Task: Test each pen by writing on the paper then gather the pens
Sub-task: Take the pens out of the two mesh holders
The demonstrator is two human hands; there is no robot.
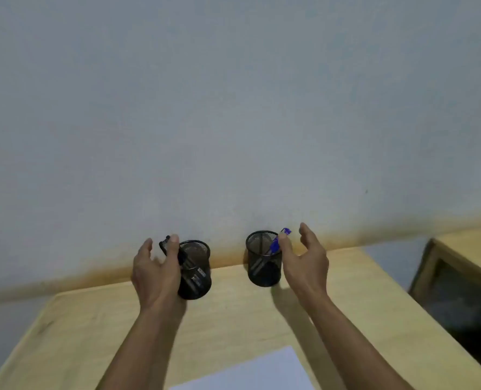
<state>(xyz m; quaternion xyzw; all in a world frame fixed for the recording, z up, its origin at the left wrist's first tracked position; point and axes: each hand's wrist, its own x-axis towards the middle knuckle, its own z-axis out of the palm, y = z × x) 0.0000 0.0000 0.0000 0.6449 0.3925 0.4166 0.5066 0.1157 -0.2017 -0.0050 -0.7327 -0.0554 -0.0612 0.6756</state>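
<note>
Two black mesh pen cups stand at the back of the wooden desk [233, 319]. The left cup [198, 277] holds black pens [164, 244] that lean out to the left. The right cup [261, 263] holds a blue pen [275, 244] that leans to the right. My left hand [156, 274] is at the left cup's side, fingers spread, its thumb against the top of a black pen. My right hand [306, 257] is beside the right cup, fingers straight and apart, with the thumb touching the blue pen. A white sheet of paper [261, 370] lies at the desk's near edge.
A pale wall [233, 108] rises directly behind the cups. To the right, across a gap, stands a second wooden desk [464, 243] with a dark opening below it. Bare desk surface lies between the cups and the paper.
</note>
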